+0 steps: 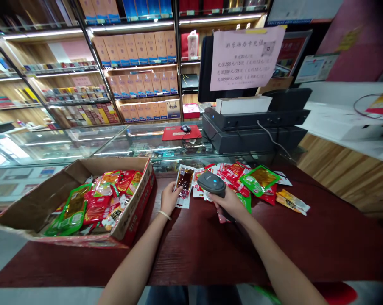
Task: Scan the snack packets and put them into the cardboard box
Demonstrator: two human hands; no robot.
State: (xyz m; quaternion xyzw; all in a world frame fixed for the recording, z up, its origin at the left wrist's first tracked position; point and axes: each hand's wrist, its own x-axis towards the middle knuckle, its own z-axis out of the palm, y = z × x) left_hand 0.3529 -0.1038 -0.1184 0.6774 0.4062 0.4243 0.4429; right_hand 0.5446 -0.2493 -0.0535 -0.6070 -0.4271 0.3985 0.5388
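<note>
My left hand point(171, 198) grips a snack packet point(186, 178) by its left edge; the packet has a dark, glossy middle and white ends. In my right hand point(231, 203) is a black barcode scanner point(211, 182), its head tilted toward the packet and a small blue light on top. Behind the scanner lies a loose pile of red and white snack packets point(231, 173), with a green-edged packet point(261, 180) on its right side. A yellow packet point(292, 201) rests at the pile's right end.
On the left stands an open cardboard box point(137, 212) holding several red and green packets. Beyond the dark red table point(185, 254) are a glass counter, a mouse point(185, 128) on a red pad, and a black cash drawer point(251, 135) below a monitor with a pink sign point(247, 59).
</note>
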